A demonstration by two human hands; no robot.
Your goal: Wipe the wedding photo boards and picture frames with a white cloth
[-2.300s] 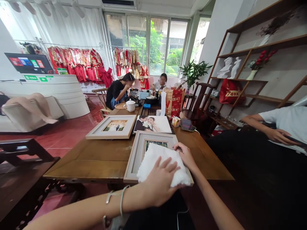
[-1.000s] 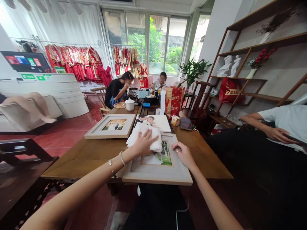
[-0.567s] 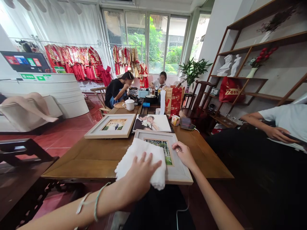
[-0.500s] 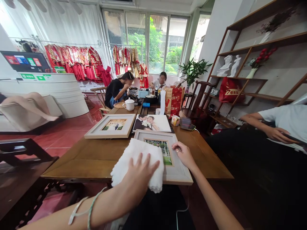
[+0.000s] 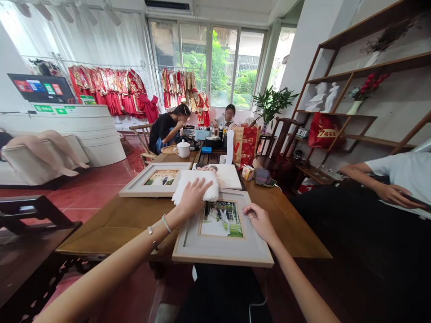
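My left hand (image 5: 192, 196) holds a folded white cloth (image 5: 212, 189) under its slightly spread fingers, at the upper left corner of a picture frame (image 5: 215, 252). This frame has a pale wooden edge, a grey mat and a wedding photo (image 5: 218, 222) in the middle; it juts past the table's near edge. On the frame's right side rests my right hand (image 5: 259, 220), its fingers curled over the border. A second framed photo (image 5: 134, 186) lies to the left, partly covered by the cloth. Behind the cloth lies a large unframed wedding print (image 5: 229, 175), also partly hidden.
The wooden table (image 5: 111, 224) also bears a white lidded teapot (image 5: 183, 149), a red paper bag (image 5: 245, 146), a small box (image 5: 248, 172) and a phone (image 5: 264, 177). Two people sit at the far end. Another person (image 5: 397, 188) sits at the right.
My left hand has moved the cloth away from me, from the frame's near left part to its far left corner. More of the photo now shows. My right hand stays on the frame.
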